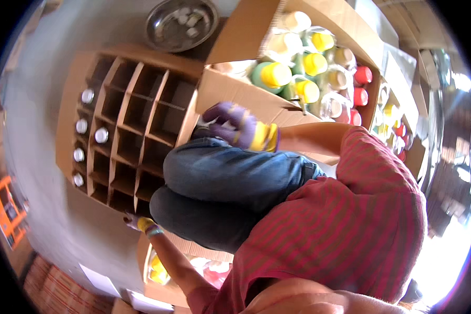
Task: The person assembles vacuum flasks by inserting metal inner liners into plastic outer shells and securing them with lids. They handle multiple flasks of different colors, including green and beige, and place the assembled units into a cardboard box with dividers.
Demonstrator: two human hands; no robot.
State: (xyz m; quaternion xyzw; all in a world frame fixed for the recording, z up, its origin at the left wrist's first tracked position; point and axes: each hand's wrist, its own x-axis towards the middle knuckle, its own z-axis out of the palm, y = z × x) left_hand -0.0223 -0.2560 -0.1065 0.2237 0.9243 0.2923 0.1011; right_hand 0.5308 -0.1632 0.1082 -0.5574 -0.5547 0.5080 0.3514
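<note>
A cardboard box with dividers (136, 112) stands in front of my knees. Silver-capped bottles (101, 135) fill several of its far-left cells. My right hand (235, 125), in a purple and yellow glove, is over my knee beside the box's upper edge. Its fingers are loosely curved and apart, a little blurred, with nothing visible in them. My left hand (139, 223), gloved alike, is by the box's lower corner. Its small fingers look stretched out; whether they touch the cardboard I cannot tell.
An open carton (235, 91) of yellow-, white- and red-capped bottles (315, 64) is beside my right arm. Another carton (162, 293) with bottles lies under my left forearm. A metal bowl (157, 39) holds small pale pieces. An orange object (8, 209) is at far left.
</note>
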